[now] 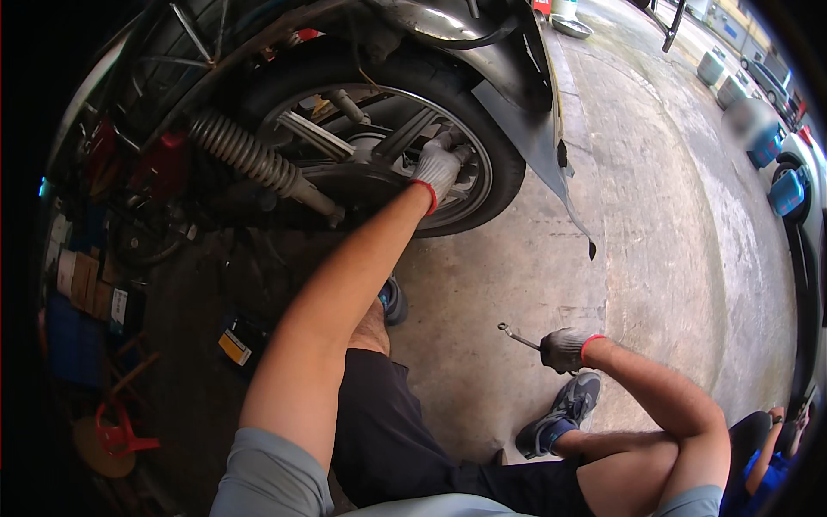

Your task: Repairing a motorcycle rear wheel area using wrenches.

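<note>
A motorcycle rear wheel (508,164) with a black tire and grey spokes fills the upper middle. My left hand (441,166), in a whitish work glove with a red cuff, reaches in between the spokes. Its fingers curl against the wheel beside the inner rim; their tips are partly hidden. Lower right, above my shoe, my right hand (567,349) wears a matching glove with dark fingers. It is closed around a metal wrench (520,336), whose ring end points left, away from the wheel.
A coil spring shock absorber (250,161) stands left of the hub. The metal fender (508,60) and a bent flap (543,159) overhang the tire. Boxes (84,280) and a red plastic chair (125,431) sit at far left. Another person (762,465) is at lower right.
</note>
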Demonstrator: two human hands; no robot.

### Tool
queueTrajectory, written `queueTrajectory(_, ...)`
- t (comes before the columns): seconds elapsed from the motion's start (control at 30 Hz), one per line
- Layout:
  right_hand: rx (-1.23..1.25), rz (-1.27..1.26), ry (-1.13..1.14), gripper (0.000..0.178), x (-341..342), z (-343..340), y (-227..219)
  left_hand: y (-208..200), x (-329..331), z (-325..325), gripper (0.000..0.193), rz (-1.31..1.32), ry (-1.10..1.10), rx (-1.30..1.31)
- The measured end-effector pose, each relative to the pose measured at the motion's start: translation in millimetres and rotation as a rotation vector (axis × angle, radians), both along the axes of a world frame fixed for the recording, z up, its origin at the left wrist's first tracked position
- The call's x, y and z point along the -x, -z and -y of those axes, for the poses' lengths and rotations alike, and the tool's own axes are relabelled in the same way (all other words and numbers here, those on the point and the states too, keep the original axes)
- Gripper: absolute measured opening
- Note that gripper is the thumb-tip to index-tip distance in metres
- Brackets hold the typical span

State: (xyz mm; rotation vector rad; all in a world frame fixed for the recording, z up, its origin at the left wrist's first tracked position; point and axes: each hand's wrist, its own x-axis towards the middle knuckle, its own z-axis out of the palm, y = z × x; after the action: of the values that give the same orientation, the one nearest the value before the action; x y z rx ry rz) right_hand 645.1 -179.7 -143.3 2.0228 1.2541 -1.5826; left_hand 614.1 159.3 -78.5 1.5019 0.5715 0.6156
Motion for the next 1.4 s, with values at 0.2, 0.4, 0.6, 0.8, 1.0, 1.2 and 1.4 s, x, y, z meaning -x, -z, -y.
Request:
queueTrajectory(0.2, 0.016, 0.007, -0.018, 0.029, 1, -3, -2, 7, -13, -13, 0.021, -0.170, -0.103, -0.302)
queueTrajectory(0.4, -0.023, -0.001, -0.049, 0.028, 0, 1, 1, 8, -3, -5, 0.021, 0.057, 0.020, -0.005)
queueTrajectory(0.6, -0.063, -0.001, -0.100, 0.026, -3, 4, 14, 4, -12, -10, 0.021, -0.237, -0.152, -0.350)
queueTrajectory(0.8, -0.082, -0.014, -0.134, 0.025, -1, 4, 12, 5, -5, -5, 0.016, 0.058, 0.042, 0.105)
queueTrajectory(1.0, -0.016, 0.009, -0.061, 0.024, 2, 0, 1, 14, -14, -21, 0.017, -0.216, -0.094, -0.311)
queueTrajectory(1.2, -0.025, 0.008, -0.057, 0.023, 2, -1, 0, 12, -10, -13, 0.018, -0.016, -0.003, -0.023)
queueTrajectory(1.4, 0.005, 0.002, -0.091, 0.023, 1, -1, 3, 18, -11, -22, 0.014, -0.081, -0.008, -0.139)
